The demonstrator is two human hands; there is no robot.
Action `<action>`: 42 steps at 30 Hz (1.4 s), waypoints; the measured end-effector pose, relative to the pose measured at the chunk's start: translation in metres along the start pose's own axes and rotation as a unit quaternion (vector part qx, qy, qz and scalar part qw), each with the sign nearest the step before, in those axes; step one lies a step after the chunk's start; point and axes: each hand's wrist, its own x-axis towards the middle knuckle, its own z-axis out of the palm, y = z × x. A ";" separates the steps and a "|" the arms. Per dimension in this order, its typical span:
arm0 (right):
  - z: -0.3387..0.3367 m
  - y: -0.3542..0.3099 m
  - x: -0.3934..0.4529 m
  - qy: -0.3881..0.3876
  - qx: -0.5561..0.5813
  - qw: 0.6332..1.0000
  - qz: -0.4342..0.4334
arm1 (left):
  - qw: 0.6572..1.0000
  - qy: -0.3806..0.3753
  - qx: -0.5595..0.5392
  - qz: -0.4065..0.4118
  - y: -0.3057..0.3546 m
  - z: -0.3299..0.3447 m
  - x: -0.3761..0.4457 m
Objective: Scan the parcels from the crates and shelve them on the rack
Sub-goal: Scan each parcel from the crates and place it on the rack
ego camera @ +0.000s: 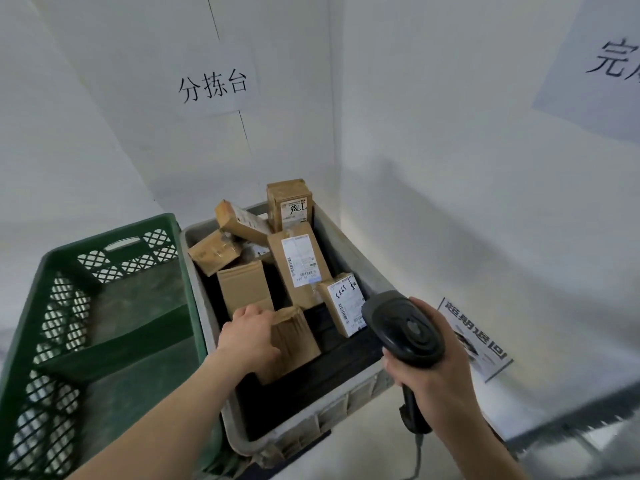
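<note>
Right hand (427,372) grips scanner (403,329); left hand (249,336) holds parcel (294,342) in grey crate (349,258).

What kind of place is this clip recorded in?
Probably a parcel sorting station in a courier depot. A grey crate holds labelled cardboard parcels, the right hand grips a barcode scanner, and a paper wall sign reads "分拣台".

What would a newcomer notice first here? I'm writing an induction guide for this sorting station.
Probably the grey plastic crate in the middle, full of jumbled brown cardboard parcels. The left hand grips one unlabelled-side cardboard parcel at its near end, while the right hand holds a black handheld barcode scanner beside it. A green lattice-walled plastic crate stands left.
</note>
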 end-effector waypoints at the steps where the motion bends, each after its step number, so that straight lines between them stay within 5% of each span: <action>1: 0.003 0.001 0.003 0.005 -0.002 1.000 0.005 | 1.000 -0.011 -0.002 -0.002 -0.002 0.002 0.008; 11: 0.029 0.002 0.034 0.043 -0.014 0.999 0.016 | 0.995 -0.102 -0.009 0.016 -0.017 0.018 0.069; 19: 0.045 0.019 0.042 0.078 -0.007 0.996 0.032 | 0.976 -0.187 0.006 0.113 -0.006 0.026 0.073; 27: 0.048 0.017 0.039 0.073 -0.025 0.997 0.030 | 0.976 0.005 0.119 0.181 0.004 0.006 0.061; 33: 0.048 0.017 0.032 0.074 -0.018 0.997 0.035 | 0.975 -0.135 -0.072 0.162 -0.002 0.024 0.071; 36: 0.046 0.021 0.029 0.082 -0.010 0.996 0.042 | 0.980 -0.121 -0.064 0.144 -0.006 0.031 0.077; 42: 0.044 0.025 0.022 0.081 -0.010 0.996 0.047 | 0.964 -0.238 -0.055 0.109 -0.007 0.051 0.083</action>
